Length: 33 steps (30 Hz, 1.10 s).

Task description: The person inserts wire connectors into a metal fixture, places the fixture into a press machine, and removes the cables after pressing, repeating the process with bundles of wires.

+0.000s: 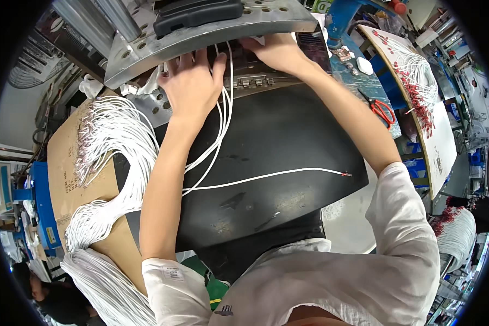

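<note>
Risk: white wires [223, 117] loop loose over the black mat [288, 141] and could snag or slip out of the press [201, 32] w/ both hands so close under its plate.

Left hand [193, 87], fingers spread flat, wires at its 3 o'clock, touching. Right hand [277, 51] at 1 o'clock; fingertips hidden, can't tell grip.

Big wire bundle [111, 163] lies at 9 o'clock.

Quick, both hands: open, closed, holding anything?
Left hand: open, fingers spread on the white wires.
Right hand: fingertips hidden under the metal plate; cannot tell.
</note>
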Tool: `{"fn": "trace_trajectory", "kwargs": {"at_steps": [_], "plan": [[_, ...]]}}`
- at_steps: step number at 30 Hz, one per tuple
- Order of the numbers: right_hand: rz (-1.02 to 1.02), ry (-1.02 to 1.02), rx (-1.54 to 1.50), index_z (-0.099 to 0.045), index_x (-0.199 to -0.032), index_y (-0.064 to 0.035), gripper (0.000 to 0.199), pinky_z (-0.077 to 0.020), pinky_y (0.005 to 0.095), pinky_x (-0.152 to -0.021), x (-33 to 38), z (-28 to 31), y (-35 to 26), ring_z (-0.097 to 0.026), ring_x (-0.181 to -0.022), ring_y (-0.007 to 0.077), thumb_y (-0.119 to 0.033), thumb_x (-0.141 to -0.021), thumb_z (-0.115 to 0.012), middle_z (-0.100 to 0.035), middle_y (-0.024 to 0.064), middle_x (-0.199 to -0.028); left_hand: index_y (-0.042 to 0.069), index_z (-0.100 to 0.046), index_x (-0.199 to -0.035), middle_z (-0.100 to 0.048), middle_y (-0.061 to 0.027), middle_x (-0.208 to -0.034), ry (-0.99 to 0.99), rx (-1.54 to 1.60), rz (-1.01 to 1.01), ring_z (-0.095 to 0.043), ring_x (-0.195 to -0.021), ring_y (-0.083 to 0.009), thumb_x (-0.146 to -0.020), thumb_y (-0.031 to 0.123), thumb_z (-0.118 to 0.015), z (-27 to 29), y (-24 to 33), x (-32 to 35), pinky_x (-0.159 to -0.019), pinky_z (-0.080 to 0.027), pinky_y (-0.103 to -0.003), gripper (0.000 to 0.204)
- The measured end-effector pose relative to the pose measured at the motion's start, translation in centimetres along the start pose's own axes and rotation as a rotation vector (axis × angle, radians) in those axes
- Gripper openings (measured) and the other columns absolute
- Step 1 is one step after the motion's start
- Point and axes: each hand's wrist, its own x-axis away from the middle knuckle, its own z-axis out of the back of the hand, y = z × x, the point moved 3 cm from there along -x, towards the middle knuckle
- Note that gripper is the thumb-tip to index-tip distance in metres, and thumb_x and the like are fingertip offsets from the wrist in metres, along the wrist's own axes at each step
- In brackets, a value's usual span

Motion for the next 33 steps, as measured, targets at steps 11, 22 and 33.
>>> {"fn": "trace_trajectory", "kwargs": {"at_steps": [11, 22, 33], "plan": [[-0.006, -0.142, 0.528, -0.068, -0.122, -0.0100, 0.039, -0.0336, 0.0436, -0.107, 10.7, 11.0, 3.2, -0.051, -0.124, 0.0312, -0.036, -0.093, -0.067, -0.053, 0.0116, -0.140, 0.022, -0.049, -0.148, -0.042, -0.0206, -0.153, -0.313, 0.041, 0.161, -0.031, -0.147, -0.0393, -0.098, 0.065, -0.036, -0.2, -0.5, -0.9, -0.105, -0.014, -0.080, 0.067], [-1.039, -0.050, 0.344, -0.045, -0.134, 0.0112, 0.109, -0.0319, 0.0518, -0.111, 7.5, 6.6, 5.9, -0.043, -0.132, 0.0411, -0.066, -0.065, -0.079, -0.048, 0.0289, -0.138, 0.035, -0.048, -0.148, -0.023, -0.0204, -0.161, -0.528, 0.074, 0.225, -0.013, -0.150, -0.0466, -0.095, 0.073, -0.034, 0.1, 0.4, -1.6, -0.106, -0.007, -0.082, 0.067], [-1.049, 0.051, 0.411, -0.048, -0.137, 0.0034, 0.107, -0.0323, 0.0536, -0.109, 8.0, 6.4, 5.4, -0.047, -0.130, 0.0408, -0.067, -0.064, -0.081, -0.049, 0.0274, -0.138, 0.023, -0.045, -0.151, -0.027, -0.0232, -0.160, -0.588, 0.089, 0.193, -0.013, -0.151, -0.0447, -0.096, 0.070, -0.036, 1.4, -0.1, -1.5, -0.107, -0.004, -0.080, 0.073]]}}
